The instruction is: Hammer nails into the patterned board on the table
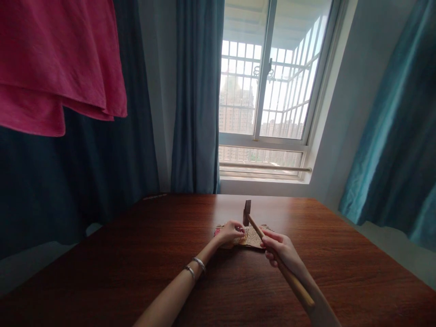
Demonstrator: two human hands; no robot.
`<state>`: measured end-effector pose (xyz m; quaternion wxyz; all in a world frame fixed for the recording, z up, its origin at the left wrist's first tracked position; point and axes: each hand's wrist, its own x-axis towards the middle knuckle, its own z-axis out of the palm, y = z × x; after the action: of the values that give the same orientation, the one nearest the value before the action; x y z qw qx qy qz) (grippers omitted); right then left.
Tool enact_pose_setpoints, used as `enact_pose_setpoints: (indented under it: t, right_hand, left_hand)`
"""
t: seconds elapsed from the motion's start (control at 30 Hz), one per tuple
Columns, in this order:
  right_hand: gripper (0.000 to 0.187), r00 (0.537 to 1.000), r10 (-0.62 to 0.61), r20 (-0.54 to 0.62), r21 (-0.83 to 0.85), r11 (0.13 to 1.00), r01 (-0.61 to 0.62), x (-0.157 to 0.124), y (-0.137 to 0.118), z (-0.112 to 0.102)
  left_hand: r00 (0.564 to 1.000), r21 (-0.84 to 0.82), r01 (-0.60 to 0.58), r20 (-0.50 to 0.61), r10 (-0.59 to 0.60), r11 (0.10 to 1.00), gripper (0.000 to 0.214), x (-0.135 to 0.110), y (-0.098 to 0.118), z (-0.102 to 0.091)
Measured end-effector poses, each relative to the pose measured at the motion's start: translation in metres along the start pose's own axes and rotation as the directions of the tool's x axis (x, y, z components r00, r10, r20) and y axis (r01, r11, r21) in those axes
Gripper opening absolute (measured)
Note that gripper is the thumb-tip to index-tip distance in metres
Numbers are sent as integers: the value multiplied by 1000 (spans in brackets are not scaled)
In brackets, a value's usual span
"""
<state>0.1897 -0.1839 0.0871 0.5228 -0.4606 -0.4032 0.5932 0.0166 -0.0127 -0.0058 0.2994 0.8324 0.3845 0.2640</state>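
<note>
My right hand point(282, 250) is closed round the wooden handle of a hammer point(257, 227). The dark metal head is raised just above a small tan board point(254, 237) dotted with many dark marks or holes. The long handle slants back toward me, past my right wrist. Over the left part of the board, my left hand point(231, 231) has its thumb and fingers pinched together, close beneath the hammer head. What sits in the pinch is too small to make out. A reddish patch point(217, 231) shows at the board's left end, partly covered by my left hand.
The board lies on a large brown wooden table point(136, 268). Beyond its far edge are a barred window point(265, 91) and blue curtains point(197, 100). A pink cloth point(68, 59) hangs at the upper left. A thin dark item point(155, 196) lies near the back left edge.
</note>
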Motion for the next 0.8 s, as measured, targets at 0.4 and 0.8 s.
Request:
enact_pose_setpoints:
  t: [0.4,0.8]
  right_hand:
    - [67,1000,1,-3,-13,1000,-1,-3,1,6]
    - [70,999,3,-36,-26,1000,-4,-4,3,6]
  left_hand:
    - [1000,-2,1,-8,-1,1000,24,-1,-4,1]
    - [1000,5,-19,-9,19,1000,22,4,-11,4]
